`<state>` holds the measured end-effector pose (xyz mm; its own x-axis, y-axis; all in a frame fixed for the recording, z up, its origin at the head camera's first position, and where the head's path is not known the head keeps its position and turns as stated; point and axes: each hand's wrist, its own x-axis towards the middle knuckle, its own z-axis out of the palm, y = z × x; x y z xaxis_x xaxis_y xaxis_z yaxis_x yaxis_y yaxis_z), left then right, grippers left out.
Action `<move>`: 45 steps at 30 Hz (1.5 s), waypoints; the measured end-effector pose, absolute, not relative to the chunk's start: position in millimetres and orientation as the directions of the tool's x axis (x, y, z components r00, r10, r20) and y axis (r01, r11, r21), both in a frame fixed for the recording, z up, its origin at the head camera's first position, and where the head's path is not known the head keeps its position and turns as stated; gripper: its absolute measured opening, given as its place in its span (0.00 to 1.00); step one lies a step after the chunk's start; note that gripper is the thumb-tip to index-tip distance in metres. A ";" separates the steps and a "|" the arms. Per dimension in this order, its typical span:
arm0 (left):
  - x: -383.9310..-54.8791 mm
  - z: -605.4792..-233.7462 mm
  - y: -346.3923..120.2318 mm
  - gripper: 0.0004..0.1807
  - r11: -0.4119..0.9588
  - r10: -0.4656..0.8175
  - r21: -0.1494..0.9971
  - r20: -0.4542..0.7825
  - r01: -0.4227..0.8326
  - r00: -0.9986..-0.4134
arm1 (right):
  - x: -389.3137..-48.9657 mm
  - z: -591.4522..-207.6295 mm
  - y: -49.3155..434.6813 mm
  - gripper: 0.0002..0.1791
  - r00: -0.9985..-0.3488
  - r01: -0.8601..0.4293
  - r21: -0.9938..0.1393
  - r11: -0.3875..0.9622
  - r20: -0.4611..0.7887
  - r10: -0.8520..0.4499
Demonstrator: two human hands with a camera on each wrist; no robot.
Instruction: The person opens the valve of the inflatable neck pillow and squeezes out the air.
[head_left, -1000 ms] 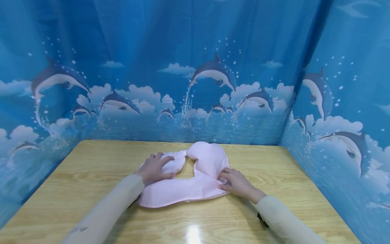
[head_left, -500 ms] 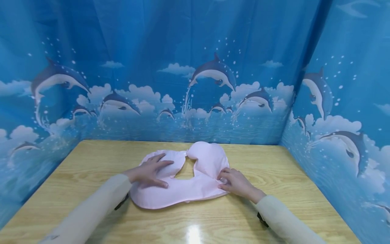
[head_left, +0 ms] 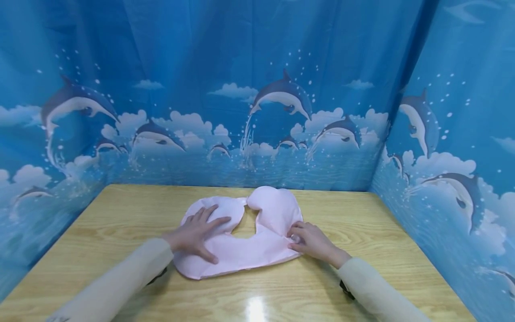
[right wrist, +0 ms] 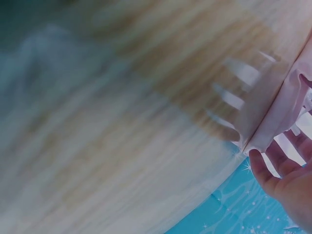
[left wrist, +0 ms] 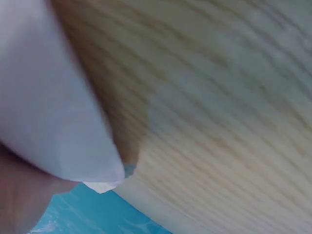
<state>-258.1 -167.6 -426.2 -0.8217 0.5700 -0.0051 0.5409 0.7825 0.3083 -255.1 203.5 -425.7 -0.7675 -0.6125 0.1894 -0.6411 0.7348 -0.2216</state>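
A pale pink U-shaped neck pillow point(head_left: 241, 252) lies flat on the wooden table, its two ends meeting at the far side around a small gap. Fingers spread, my left hand point(head_left: 194, 236) rests on the pillow's left lobe. On the right side, my right hand point(head_left: 313, 242) pinches the pillow's fabric near the front right corner, where something whitish shows between the fingers. The left wrist view has a blurred edge of the pillow point(left wrist: 53, 107) close up. In the right wrist view, the thumb touches the gathered edge of the pink cloth point(right wrist: 280, 109).
The wooden table point(head_left: 362, 223) extends around the pillow on all sides. A blue curtain point(head_left: 193, 67) printed with dolphins hangs behind it and along both sides. Light reflects off the table near the front.
My left hand has slid left and toward me, its fingers spreading out. The pillow's left lobe now lies flatter and wider. The right hand has stayed in place.
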 end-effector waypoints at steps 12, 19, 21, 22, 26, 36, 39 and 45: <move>-259.5 -433.8 -164.8 0.56 0.786 0.537 0.290 0.117 0.546 -0.836 | -255.9 -427.5 204.1 0.09 -0.761 -0.648 -0.216 0.730 0.206 -0.615; -264.6 -435.6 -162.3 0.51 0.808 0.495 0.305 0.116 0.505 -0.861 | -255.6 -427.6 203.7 0.08 -0.769 -0.639 -0.219 0.737 0.203 -0.606; -266.6 -436.9 -162.2 0.52 0.809 0.496 0.291 0.131 0.511 -0.859 | -255.6 -427.8 203.6 0.08 -0.768 -0.640 -0.212 0.739 0.207 -0.606; -267.5 -437.4 -162.3 0.52 0.810 0.496 0.284 0.137 0.513 -0.858 | -255.6 -427.8 203.5 0.08 -0.769 -0.639 -0.209 0.740 0.207 -0.605; -270.4 -437.9 -161.8 0.53 0.809 0.494 0.274 0.161 0.520 -0.854 | -255.5 -427.8 203.5 0.09 -0.767 -0.641 -0.203 0.740 0.210 -0.606; -277.8 -438.0 -155.5 0.44 0.822 0.490 0.213 0.205 0.528 -0.847 | -253.4 -426.8 202.8 0.07 -0.768 -0.640 -0.210 0.740 0.216 -0.603; -279.1 -437.3 -154.4 0.40 0.824 0.487 0.213 0.208 0.525 -0.849 | -253.2 -427.5 202.2 0.07 -0.754 -0.655 -0.204 0.728 0.239 -0.612; -281.1 -436.2 -153.2 0.34 0.829 0.475 0.220 0.212 0.515 -0.854 | -253.7 -428.1 202.1 0.07 -0.749 -0.661 -0.197 0.724 0.242 -0.617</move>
<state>-281.1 -153.2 -436.2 -0.8543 0.4746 0.2120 0.5149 0.8287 0.2195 -253.7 202.1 -428.1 -0.7486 -0.6174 0.2416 -0.6608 0.7241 -0.1972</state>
